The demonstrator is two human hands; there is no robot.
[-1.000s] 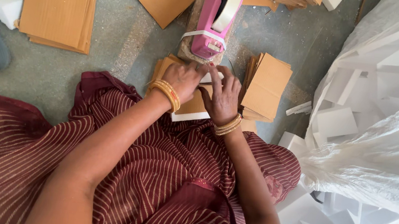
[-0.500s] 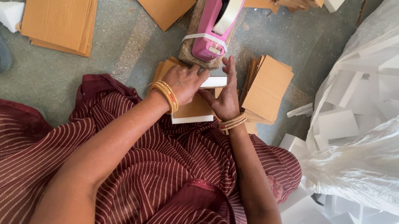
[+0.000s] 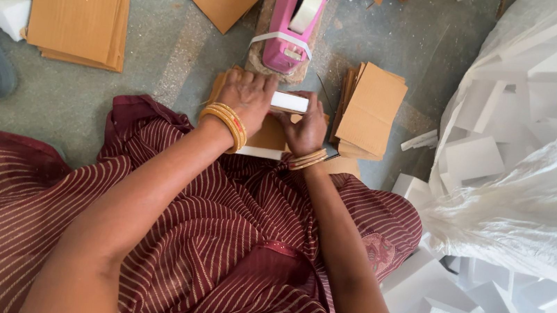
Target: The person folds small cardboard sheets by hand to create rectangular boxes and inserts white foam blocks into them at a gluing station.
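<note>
Here, both hands clamp one white foam block just short of the pink tape dispenser.

Left hand [image 3: 247,93] lies curled over the white foam block [image 3: 289,102] — right hand [image 3: 307,130] pinches its right end; long axis runs left–right, over cardboard sheets [image 3: 268,134] on the floor, pink tape dispenser [image 3: 294,22] just beyond.

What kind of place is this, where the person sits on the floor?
Probably a small packing workshop. Stacks of cut cardboard sheets lie on the concrete floor, a pink tape dispenser stands before the hands, and white foam pieces fill a big plastic bag.
</note>
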